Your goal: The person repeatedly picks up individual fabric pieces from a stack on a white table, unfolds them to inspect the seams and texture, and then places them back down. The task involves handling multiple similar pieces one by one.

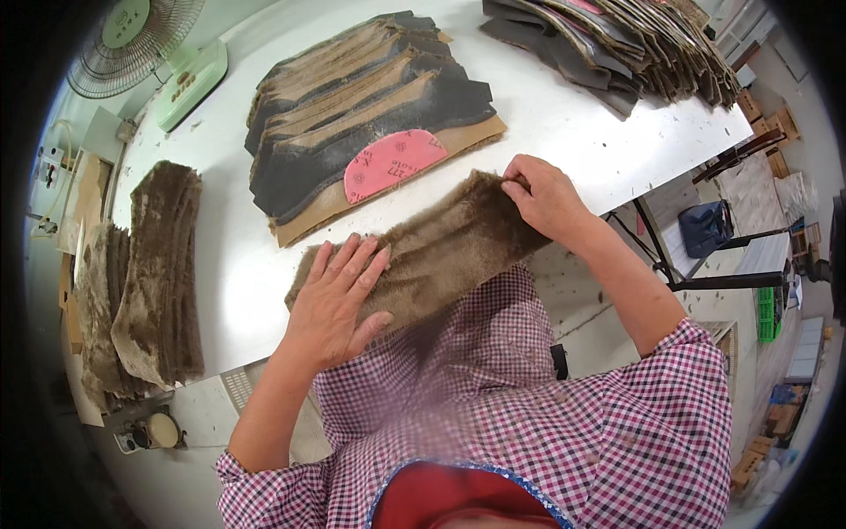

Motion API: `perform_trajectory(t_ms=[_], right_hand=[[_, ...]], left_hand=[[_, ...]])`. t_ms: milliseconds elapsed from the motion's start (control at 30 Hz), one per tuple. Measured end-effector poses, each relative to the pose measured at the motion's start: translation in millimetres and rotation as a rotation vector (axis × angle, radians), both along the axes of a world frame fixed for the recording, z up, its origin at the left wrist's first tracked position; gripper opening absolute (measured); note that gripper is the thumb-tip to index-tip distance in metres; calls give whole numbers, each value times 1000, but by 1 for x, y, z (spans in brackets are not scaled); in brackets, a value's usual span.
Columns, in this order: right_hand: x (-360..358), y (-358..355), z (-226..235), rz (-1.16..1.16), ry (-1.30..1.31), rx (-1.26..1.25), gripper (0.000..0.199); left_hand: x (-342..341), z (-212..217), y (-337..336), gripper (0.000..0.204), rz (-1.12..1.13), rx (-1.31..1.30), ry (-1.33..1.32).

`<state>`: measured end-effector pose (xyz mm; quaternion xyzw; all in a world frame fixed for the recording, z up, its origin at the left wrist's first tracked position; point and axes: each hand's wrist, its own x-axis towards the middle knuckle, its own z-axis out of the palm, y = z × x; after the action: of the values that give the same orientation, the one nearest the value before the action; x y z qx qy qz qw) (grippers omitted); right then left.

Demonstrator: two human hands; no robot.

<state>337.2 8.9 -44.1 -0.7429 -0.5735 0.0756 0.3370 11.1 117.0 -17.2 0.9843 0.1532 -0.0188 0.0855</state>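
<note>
A brown fur piece (449,251) lies along the table's near edge, its front side hanging toward my lap. Spread out flat, my left hand (333,304) rests on the left end of the fur. At the upper right corner, my right hand (545,198) has its fingers closed in a pinch on the fur's edge. Just beyond the fur is an overlapping stack of dark grey-backed pieces (370,115) with tan fur edges. A pink half-round patch (394,166) shows on the front piece of that stack.
Piles of folded brown fur (159,273) lie at the white table's (238,300) left edge. Another stack of grey-backed pieces (617,48) sits at the far right. A fan (132,44) with a green base stands far left. A blue bag (705,229) is beyond the right edge.
</note>
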Motion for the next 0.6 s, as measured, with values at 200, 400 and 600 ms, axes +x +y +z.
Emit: perform_trajectory(t_ms=[200, 400, 600], right_hand=[[5, -2, -2, -24, 129, -27, 11], [9, 1, -5, 12, 62, -30, 8], [-7, 1, -4, -120, -316, -25, 14]], left_hand=[[35, 1, -9, 68, -81, -81, -72], [112, -18, -19, 64, -178, 13, -182], [142, -32, -26, 61, -78, 38, -243]])
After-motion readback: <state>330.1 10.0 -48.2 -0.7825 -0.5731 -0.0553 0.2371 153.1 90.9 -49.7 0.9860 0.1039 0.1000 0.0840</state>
